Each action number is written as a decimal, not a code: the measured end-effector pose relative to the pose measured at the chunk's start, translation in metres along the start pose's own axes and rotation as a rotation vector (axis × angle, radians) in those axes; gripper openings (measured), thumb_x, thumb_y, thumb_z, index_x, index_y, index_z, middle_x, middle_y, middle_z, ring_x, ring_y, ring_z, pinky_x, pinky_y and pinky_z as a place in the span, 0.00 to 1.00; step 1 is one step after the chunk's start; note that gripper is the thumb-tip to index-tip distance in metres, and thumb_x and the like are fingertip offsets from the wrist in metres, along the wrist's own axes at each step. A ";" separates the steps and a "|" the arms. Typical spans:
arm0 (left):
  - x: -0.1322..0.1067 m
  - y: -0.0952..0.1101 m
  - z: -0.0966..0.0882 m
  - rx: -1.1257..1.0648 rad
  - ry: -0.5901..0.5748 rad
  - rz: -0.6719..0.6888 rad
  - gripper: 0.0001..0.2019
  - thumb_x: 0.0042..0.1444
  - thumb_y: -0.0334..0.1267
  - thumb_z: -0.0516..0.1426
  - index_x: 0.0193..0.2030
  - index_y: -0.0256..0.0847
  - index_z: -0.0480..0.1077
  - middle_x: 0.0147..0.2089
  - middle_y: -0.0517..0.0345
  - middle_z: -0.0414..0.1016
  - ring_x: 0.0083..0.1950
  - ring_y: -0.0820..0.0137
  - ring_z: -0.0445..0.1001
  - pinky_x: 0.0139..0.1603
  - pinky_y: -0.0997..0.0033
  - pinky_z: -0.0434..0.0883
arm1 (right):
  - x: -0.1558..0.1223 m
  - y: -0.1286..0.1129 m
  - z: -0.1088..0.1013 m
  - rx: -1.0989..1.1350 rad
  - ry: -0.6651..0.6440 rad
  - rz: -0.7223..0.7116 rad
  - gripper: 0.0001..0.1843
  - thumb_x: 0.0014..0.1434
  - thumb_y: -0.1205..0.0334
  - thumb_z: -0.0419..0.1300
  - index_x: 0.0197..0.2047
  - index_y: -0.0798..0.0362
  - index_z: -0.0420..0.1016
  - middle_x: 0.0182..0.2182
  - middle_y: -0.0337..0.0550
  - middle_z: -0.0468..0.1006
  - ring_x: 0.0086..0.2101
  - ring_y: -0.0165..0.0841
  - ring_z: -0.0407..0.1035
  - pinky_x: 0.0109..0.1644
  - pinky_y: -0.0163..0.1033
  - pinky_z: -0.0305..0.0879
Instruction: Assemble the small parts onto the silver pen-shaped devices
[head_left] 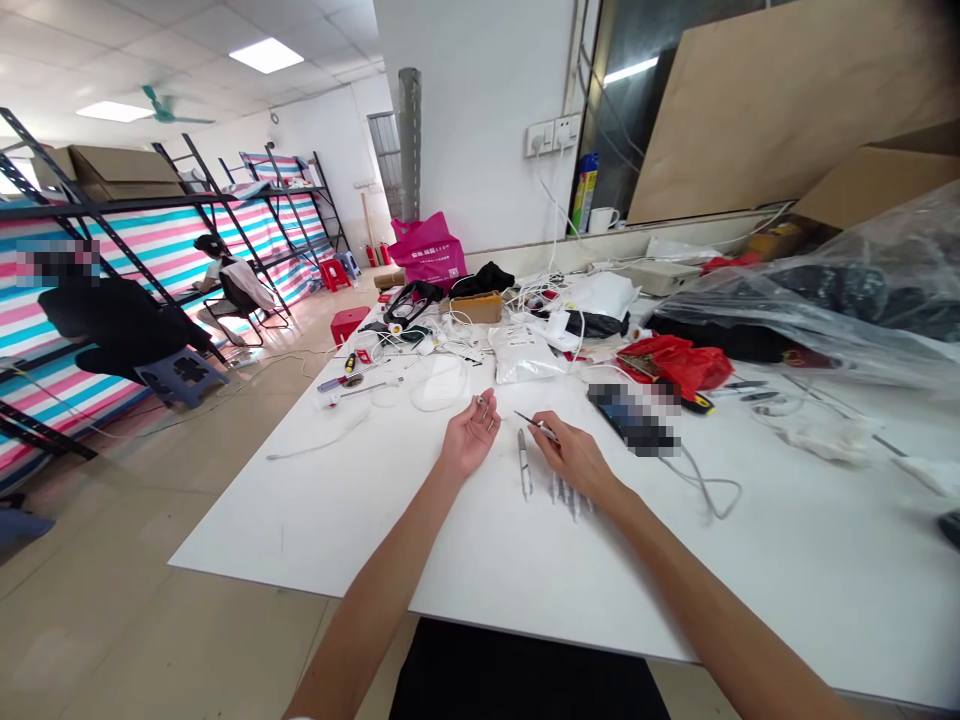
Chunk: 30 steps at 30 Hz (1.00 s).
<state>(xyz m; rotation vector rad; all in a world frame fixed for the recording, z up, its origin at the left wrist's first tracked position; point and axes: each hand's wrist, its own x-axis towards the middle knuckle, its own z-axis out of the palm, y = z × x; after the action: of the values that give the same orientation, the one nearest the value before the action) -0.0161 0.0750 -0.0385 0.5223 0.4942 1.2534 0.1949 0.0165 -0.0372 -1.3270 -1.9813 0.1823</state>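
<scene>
Small metal piece (pixel 481 401), held at the fingertips of the left hand (pixel 469 436), which lies palm up with its fingers curled narrow. Slim metal pick (pixel 536 421), pinched in the right hand (pixel 574 458), its tip pointing left toward the piece; the two hands are near each other but apart. Between and just below them, on the white table (pixel 300 530): a silver pen-shaped tool (pixel 525 465), lying just beside a row of small metal parts (pixel 570 495). To the right, a blurred flat device (pixel 634 418), with a grey cable (pixel 709 483) looping from it. Ahead of the hands, a white round pad (pixel 440 385); left of it, a red-handled screwdriver (pixel 337 383) and a thin white cable (pixel 319 441). Farther on, a white packet (pixel 525 353), a red plastic bag (pixel 679 365) and tangled white cords (pixel 457 335). Clear plastic sheeting (pixel 810 290) lies across the far right, partly hiding dark items. Beyond the table, a seated person (pixel 236 285) beside striped shelving (pixel 172 240).
</scene>
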 end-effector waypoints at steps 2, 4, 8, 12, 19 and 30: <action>-0.001 0.000 0.000 0.006 0.002 -0.007 0.06 0.64 0.35 0.62 0.46 0.42 0.79 0.66 0.50 0.76 0.68 0.61 0.73 0.59 0.63 0.76 | 0.000 -0.001 0.001 0.014 -0.012 0.009 0.17 0.75 0.46 0.45 0.50 0.46 0.68 0.29 0.39 0.78 0.25 0.36 0.70 0.31 0.38 0.60; -0.002 -0.001 0.001 0.017 -0.010 -0.028 0.07 0.64 0.36 0.62 0.47 0.42 0.79 0.66 0.49 0.75 0.68 0.61 0.73 0.60 0.63 0.75 | -0.001 -0.002 0.002 0.043 -0.019 0.024 0.16 0.75 0.46 0.45 0.50 0.46 0.66 0.30 0.39 0.77 0.26 0.35 0.70 0.32 0.38 0.60; -0.007 -0.007 0.005 0.028 -0.078 -0.100 0.06 0.63 0.36 0.63 0.47 0.42 0.78 0.66 0.50 0.76 0.67 0.62 0.73 0.63 0.62 0.73 | -0.002 -0.006 0.001 0.149 0.007 0.058 0.15 0.74 0.45 0.46 0.48 0.47 0.62 0.28 0.36 0.73 0.24 0.33 0.66 0.32 0.38 0.60; -0.014 -0.013 0.012 0.013 -0.171 -0.186 0.04 0.65 0.36 0.61 0.44 0.41 0.78 0.69 0.51 0.73 0.70 0.61 0.71 0.66 0.62 0.71 | -0.003 -0.010 0.003 0.289 0.063 0.106 0.17 0.70 0.42 0.55 0.46 0.46 0.61 0.25 0.31 0.67 0.22 0.31 0.61 0.29 0.36 0.59; -0.021 -0.020 0.023 0.086 -0.262 -0.258 0.06 0.65 0.38 0.62 0.45 0.41 0.78 0.58 0.48 0.80 0.61 0.61 0.77 0.69 0.58 0.67 | -0.001 -0.011 0.009 0.334 0.204 0.085 0.21 0.67 0.42 0.60 0.53 0.48 0.73 0.22 0.32 0.70 0.22 0.30 0.64 0.32 0.37 0.67; -0.023 -0.019 0.025 0.212 -0.330 -0.229 0.15 0.67 0.45 0.60 0.54 0.40 0.79 0.66 0.46 0.75 0.66 0.58 0.72 0.72 0.57 0.63 | -0.002 -0.012 0.009 0.235 0.205 -0.026 0.19 0.69 0.46 0.57 0.51 0.48 0.81 0.41 0.45 0.86 0.27 0.34 0.74 0.40 0.43 0.75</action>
<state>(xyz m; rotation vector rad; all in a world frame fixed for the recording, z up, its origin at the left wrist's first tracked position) 0.0079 0.0461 -0.0286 0.8121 0.3961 0.8789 0.1806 0.0116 -0.0391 -1.1218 -1.7457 0.2481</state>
